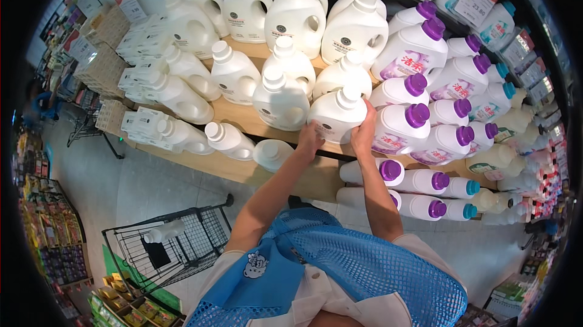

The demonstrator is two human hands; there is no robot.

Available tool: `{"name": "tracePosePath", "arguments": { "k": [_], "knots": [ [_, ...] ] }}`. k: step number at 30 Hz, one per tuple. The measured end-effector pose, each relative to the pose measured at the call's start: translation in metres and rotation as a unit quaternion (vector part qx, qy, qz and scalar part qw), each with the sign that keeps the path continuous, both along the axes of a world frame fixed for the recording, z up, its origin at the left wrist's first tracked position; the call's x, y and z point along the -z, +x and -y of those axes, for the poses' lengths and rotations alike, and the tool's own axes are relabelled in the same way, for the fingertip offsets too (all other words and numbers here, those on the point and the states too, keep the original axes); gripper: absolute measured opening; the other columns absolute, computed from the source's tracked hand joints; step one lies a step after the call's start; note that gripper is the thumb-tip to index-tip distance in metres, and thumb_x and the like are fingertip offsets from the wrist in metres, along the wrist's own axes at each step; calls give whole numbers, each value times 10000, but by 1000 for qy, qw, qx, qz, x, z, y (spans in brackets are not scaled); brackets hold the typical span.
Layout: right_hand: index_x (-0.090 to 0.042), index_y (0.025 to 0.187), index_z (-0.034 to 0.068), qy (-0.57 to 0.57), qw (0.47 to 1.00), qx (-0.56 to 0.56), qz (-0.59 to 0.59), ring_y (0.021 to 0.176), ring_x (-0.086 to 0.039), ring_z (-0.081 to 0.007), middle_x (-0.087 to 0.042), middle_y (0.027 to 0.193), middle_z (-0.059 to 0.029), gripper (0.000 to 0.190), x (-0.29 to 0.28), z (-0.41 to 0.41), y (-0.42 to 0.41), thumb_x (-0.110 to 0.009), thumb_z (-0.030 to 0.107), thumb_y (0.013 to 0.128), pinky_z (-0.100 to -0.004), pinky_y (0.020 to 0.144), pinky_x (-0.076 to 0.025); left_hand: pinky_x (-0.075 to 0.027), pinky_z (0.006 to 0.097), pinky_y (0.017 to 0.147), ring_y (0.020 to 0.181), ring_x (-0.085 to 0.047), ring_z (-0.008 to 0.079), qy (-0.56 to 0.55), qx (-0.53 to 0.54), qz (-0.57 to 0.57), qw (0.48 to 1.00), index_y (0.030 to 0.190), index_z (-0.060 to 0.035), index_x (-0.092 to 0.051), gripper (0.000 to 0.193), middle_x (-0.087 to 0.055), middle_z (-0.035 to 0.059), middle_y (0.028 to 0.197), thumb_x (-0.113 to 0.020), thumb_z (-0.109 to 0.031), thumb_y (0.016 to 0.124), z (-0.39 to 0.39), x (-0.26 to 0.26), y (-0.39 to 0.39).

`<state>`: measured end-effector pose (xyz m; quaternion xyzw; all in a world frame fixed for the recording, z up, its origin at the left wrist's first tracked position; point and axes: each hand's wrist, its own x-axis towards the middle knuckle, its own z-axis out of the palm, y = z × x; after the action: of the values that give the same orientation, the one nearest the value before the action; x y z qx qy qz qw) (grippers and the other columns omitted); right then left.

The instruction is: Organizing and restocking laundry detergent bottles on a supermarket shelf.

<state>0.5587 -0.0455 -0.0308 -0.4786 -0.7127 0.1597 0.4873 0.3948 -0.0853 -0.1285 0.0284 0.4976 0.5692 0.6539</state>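
A white plastic laundry-detergent jug (334, 115) with a white screw cap stands upright at the front of a wooden shelf (237, 76). My left hand (310, 140) grips its lower left side, and my right hand (364, 127) wraps around its right side. Whether the base rests fully on the board cannot be seen. Just left of it is a matching white jug (282, 106), and another white jug (347, 74) stands right behind. Close by my right hand are white jugs with purple caps (398, 129).
On the lower shelf (196, 163) stand white bottles (230, 140) and a jug (273, 154); purple-capped jugs (371, 172) lie at right. A wire shopping cart (182, 240) with one white bottle (165, 231) stands behind at left. White boxed packs (148, 124) fill the shelf's left end.
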Motion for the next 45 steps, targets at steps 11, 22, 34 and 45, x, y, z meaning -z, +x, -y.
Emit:
{"name": "tracePosePath", "arguments": {
  "k": [11, 22, 34, 45],
  "knots": [
    [-447, 1415, -17, 7, 1000, 7, -6, 1256, -479, -453, -516, 1298, -269, 689, 3, 2, 9, -440, -186, 747, -457, 1106, -374, -511, 450, 984, 1204, -499, 275, 33, -89, -74, 993, 1412, -29, -363, 682, -457, 156, 1337, -736, -284, 901, 0, -58, -33],
    [-464, 1390, -22, 5, 1000, 9, -11, 1273, -488, -440, -517, 1326, -260, 584, 5, 0, 7, -473, -142, 819, -452, 1116, -373, -477, 490, 1029, 1402, -357, 336, -7, -41, -89, 995, 1483, -62, -411, 743, -400, 128, 1481, -761, -356, 898, -17, -45, -43],
    [-490, 1391, 7, 34, 998, 20, -39, 1225, -503, -458, -535, 1264, -256, 689, 6, -4, 12, -432, -194, 735, -457, 1077, -397, -535, 387, 855, 1115, -502, 206, 9, 65, 7, 998, 1312, -68, -498, 465, -453, 59, 1296, -624, -386, 997, 9, -61, 17],
    [-464, 1402, -9, -5, 999, 13, -29, 1246, -498, -453, -523, 1270, -266, 593, 0, -6, 7, -483, -124, 821, -453, 1091, -386, -540, 401, 811, 1072, -531, 210, 40, 79, -23, 996, 1226, -85, -545, 399, -522, 51, 1182, -584, -425, 1020, -2, -65, 19]
  ]
}}
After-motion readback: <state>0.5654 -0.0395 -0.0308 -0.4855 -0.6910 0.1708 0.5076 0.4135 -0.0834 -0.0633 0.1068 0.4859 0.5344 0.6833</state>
